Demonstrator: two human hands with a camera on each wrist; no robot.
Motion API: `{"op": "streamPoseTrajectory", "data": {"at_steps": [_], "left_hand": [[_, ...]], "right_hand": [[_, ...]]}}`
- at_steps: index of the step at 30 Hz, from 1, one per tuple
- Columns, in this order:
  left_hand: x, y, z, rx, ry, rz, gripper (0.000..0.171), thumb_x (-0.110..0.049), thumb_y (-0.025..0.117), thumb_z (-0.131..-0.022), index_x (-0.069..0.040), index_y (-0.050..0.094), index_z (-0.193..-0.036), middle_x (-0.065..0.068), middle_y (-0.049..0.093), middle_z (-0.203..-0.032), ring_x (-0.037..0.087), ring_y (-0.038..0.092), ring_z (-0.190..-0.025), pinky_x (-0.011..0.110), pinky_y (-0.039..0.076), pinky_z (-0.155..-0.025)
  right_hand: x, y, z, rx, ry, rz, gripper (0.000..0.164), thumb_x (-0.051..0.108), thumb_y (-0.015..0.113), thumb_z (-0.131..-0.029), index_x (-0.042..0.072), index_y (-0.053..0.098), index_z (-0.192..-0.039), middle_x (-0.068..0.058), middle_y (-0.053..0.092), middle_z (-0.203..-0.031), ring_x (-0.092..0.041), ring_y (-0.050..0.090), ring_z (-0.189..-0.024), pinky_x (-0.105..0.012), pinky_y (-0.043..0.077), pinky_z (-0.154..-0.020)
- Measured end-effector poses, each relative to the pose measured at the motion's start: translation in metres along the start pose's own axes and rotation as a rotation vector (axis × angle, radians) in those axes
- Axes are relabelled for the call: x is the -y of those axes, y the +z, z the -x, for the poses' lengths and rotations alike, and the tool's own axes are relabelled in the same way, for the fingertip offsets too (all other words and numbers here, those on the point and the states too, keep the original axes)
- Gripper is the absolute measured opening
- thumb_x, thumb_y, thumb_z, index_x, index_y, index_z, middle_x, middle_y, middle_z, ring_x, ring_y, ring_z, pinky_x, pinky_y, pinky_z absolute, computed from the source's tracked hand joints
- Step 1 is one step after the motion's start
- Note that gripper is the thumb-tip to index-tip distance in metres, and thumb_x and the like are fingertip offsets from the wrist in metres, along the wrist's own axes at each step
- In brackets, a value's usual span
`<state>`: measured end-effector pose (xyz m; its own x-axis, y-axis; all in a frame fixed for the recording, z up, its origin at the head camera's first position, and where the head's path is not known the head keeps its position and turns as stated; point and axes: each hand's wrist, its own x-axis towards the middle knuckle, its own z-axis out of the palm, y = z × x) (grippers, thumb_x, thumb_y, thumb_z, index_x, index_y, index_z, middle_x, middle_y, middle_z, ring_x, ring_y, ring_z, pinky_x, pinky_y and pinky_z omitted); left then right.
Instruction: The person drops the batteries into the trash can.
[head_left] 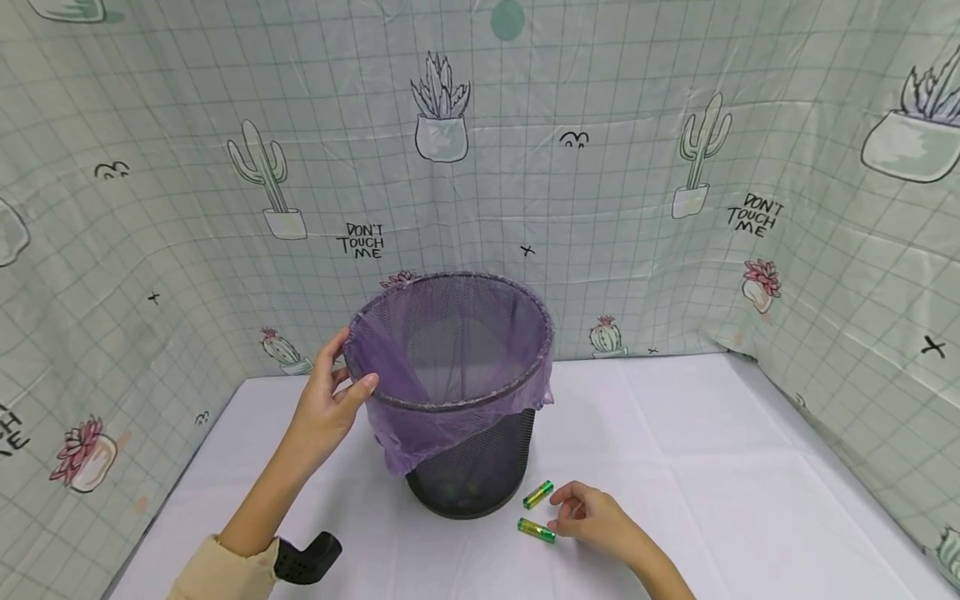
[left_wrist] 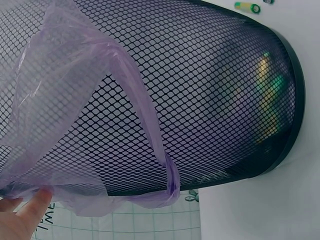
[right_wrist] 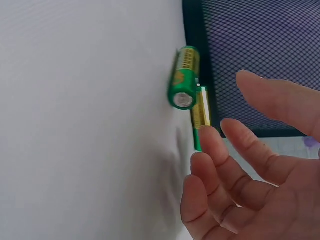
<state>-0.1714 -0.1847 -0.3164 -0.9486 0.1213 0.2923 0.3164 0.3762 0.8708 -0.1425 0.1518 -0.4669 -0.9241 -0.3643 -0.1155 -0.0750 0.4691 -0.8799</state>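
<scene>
A black mesh wastebasket [head_left: 480,467] stands on the white cloth, lined with a thin purple bag [head_left: 420,425] folded over its rim. My left hand [head_left: 333,400] grips the rim at its left side, thumb on the near edge and fingers outside. Two green and yellow batteries lie by the basket's base: one battery [head_left: 538,495] farther back, another battery [head_left: 536,530] nearer. Beside them, my right hand [head_left: 592,521] has its fingers loosely bent. In the right wrist view its thumb and fingers [right_wrist: 202,195] stand apart, with nothing between them.
Blurred yellow and green shapes [left_wrist: 270,100] show through the mesh at the basket's bottom in the left wrist view. A cactus-print curtain [head_left: 480,200] rises behind and on both sides. A black device [head_left: 307,558] sits at the left sleeve.
</scene>
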Motion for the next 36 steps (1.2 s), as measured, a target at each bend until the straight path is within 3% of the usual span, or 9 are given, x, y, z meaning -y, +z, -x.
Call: {"op": "streamPoseTrajectory", "data": {"at_steps": [14, 25, 36], "left_hand": [[-0.001, -0.001, 0.001, 0.005, -0.002, -0.003, 0.072, -0.013, 0.05, -0.095, -0.004, 0.003, -0.148, 0.019, 0.01, -0.152, 0.039, 0.034, -0.131, 0.001, 0.038, -0.083], [0.001, -0.001, 0.001, 0.005, -0.002, 0.01, 0.072, -0.012, 0.05, -0.095, -0.003, 0.003, -0.148, 0.02, 0.008, -0.152, 0.04, 0.033, -0.131, 0.001, 0.038, -0.082], [0.002, 0.001, 0.0, 0.005, 0.011, 0.019, 0.072, -0.011, 0.05, -0.094, -0.003, 0.004, -0.148, 0.02, 0.01, -0.152, 0.039, 0.034, -0.131, 0.001, 0.038, -0.082]], "right_hand": [[-0.01, 0.011, -0.001, -0.006, 0.066, -0.001, 0.027, 0.012, 0.072, -0.076, -0.002, 0.061, -0.095, -0.002, 0.051, -0.078, -0.015, 0.044, -0.071, -0.02, 0.037, -0.056], [-0.011, 0.019, 0.001, -0.082, 0.045, 0.052, 0.02, 0.004, 0.072, -0.072, 0.0, 0.062, -0.089, -0.002, 0.048, -0.077, -0.014, 0.042, -0.069, -0.02, 0.035, -0.055], [-0.01, 0.018, 0.002, -0.091, 0.04, 0.079, 0.018, 0.003, 0.072, -0.074, 0.001, 0.061, -0.088, -0.003, 0.047, -0.077, -0.014, 0.041, -0.069, -0.021, 0.034, -0.056]]}}
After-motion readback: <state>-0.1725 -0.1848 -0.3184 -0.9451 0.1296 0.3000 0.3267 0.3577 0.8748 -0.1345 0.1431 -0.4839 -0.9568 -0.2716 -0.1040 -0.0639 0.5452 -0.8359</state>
